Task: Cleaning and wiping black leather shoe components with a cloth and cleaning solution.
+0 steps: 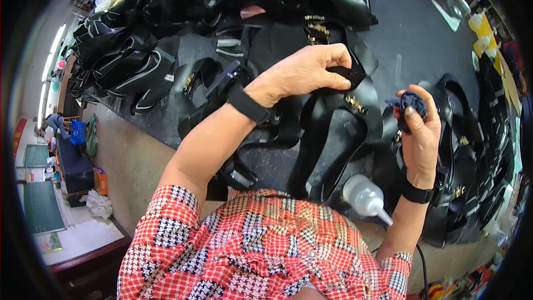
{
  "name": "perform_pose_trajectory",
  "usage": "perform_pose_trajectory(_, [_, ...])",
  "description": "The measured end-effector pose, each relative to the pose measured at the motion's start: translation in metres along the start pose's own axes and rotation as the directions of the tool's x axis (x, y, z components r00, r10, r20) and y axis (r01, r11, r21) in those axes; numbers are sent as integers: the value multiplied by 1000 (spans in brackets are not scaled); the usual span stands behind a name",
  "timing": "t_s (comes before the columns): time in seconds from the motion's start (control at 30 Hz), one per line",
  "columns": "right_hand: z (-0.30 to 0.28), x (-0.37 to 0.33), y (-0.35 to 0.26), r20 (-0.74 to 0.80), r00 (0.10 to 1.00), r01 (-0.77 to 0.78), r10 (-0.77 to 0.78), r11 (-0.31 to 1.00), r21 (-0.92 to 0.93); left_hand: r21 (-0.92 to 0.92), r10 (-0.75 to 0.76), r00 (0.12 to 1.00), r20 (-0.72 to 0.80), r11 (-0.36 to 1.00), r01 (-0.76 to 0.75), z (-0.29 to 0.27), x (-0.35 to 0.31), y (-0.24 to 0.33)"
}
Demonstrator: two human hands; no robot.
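Cloth (410, 101) partly hid, blk pile (191, 1) cut off

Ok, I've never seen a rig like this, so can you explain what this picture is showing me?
There's no robot here: these are a person's bare hands, seen from a wide fisheye camera on their head, looking down. That's why straight edges bend and the checked shirt fills the bottom.

The left hand pinches a black piece. The right hand holds a bunched dark blue cloth.

On the dark table lie black, leather-like straps with gold-coloured fittings, plus heaped black pieces. Near the right forearm is a translucent bottle with a pointed nozzle.
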State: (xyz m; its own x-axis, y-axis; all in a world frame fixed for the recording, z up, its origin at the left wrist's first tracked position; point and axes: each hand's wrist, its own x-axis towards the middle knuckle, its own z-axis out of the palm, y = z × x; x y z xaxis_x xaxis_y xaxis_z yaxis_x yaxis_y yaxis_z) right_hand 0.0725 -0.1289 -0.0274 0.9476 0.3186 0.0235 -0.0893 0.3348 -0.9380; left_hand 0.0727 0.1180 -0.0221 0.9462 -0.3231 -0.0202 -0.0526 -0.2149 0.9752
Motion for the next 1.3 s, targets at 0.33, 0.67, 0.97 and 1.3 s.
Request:
perform_pose_trajectory(0.33, [35,47,-4,362,916,279,-173,922,-266,-340,-57,998,34,938,66,11,15,14])
perform_pose_trajectory(0.67, [36,41,16,146,950,313,-277,832,-458,-682,29,999,14,731,-12,42,15,-11])
perform_pose_trajectory(0.97, [34,43,33,-196,977,38,-85,972,-233,-267,-102,995,-15,959,94,64,9,-7])
perform_pose_trajectory(1.3, [17,34,-5,190,978,122,-81,969,-214,-724,-96,995,-10,687,59,51,7,-5])
